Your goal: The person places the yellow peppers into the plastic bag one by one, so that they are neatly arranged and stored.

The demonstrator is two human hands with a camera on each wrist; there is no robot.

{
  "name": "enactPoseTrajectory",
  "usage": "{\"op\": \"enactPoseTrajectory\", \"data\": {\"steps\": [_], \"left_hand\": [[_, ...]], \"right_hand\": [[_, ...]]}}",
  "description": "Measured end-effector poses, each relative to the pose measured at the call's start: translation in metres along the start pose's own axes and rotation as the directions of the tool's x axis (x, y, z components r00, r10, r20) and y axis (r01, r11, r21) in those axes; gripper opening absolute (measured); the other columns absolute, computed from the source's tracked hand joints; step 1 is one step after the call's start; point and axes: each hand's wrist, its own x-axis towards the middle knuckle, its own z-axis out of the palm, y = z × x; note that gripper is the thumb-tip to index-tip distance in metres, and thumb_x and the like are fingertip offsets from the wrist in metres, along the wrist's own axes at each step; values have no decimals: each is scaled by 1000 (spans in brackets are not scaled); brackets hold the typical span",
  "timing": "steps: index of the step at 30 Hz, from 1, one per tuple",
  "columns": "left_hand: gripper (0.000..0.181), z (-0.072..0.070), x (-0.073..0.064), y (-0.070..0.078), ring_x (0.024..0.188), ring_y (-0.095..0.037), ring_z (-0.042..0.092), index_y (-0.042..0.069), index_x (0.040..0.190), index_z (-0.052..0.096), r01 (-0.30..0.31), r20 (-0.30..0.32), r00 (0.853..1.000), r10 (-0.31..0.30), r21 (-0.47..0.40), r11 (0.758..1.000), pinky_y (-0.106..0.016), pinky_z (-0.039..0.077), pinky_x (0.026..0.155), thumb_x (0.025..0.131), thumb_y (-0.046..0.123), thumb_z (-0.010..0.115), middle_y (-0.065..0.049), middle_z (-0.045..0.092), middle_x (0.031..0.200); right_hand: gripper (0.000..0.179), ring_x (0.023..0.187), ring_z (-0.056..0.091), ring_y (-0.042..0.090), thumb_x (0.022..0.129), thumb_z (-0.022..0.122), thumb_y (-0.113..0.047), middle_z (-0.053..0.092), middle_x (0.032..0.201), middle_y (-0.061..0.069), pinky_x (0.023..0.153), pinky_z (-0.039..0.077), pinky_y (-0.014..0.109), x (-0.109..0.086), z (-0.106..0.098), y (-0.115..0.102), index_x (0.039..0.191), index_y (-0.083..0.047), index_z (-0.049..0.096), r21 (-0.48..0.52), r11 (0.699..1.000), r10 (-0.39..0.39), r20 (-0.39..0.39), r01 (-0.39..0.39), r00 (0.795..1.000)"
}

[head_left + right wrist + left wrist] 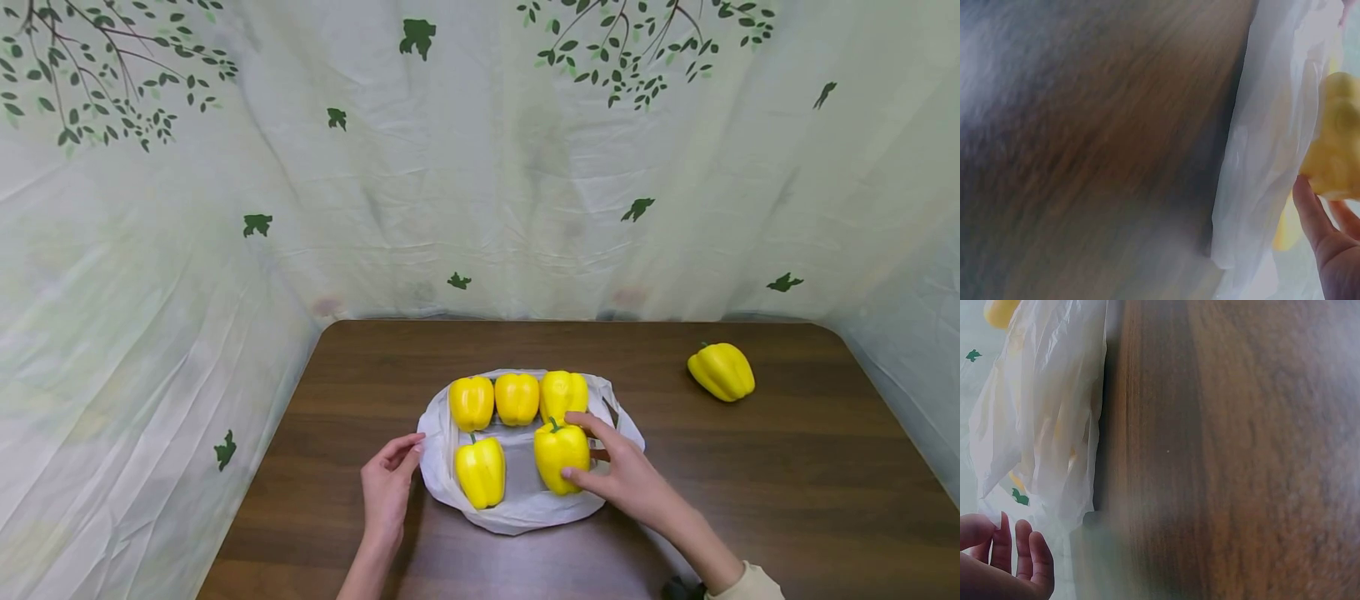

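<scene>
A white plastic bag (517, 522) lies with its mouth spread wide on the table, several yellow bell peppers inside it. Three of these, among them a bell pepper (517, 398), line the far side; another bell pepper (480, 472) sits at the near left. My right hand (626, 475) grips a yellow bell pepper (561, 458) over the bag's right part, thumb on the near side and fingers on the far side. At the left, my left hand (390, 483) pinches the bag's rim between thumb and forefinger; the left wrist view shows the bag's side (1060, 406) beside that hand (1013, 562).
One more yellow bell pepper (722, 372) lies on the brown wooden table (787, 483) at the back right. A pale cloth curtain (525, 208) with green leaf prints hangs behind the table and along its sides. A light sleeve (746, 583) covers the right forearm.
</scene>
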Motion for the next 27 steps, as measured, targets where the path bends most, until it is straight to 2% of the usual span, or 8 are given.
{"op": "enactPoseTrajectory", "data": {"steps": [7,14,21,27], "left_hand": [[22,0,0,0,88,-14,63,-3,113,71,5,-2,1000,-5,1,1000,-18,51,81,93,6,67,-15,70,108],[22,1,1,0,88,-14,62,-2,113,71,11,-5,1000,-11,15,1000,-18,51,80,93,6,66,-14,70,109],[22,2,0,0,89,-15,62,-2,113,71,13,0,1000,-13,14,1000,-18,51,81,93,6,66,-15,70,110],[22,1,0,0,88,-16,61,-2,114,71,18,-4,1000,-18,12,1000,-18,51,80,93,5,66,-15,69,110]], "right_hand": [[70,120,52,16,82,81,-34,53,137,-2,90,52,37,1,6,-2,141,-15,50,13,1000,-25,0,25,1000],[69,125,49,18,83,80,-30,51,141,-2,92,51,41,4,10,-3,142,-15,48,35,998,-61,20,60,998],[68,124,49,14,83,80,-32,50,141,-4,94,49,40,7,17,-3,141,-20,47,35,999,-44,46,42,998],[69,123,49,13,84,79,-33,49,141,-6,95,49,40,7,24,-1,142,-14,46,34,999,-36,67,33,997]]}}
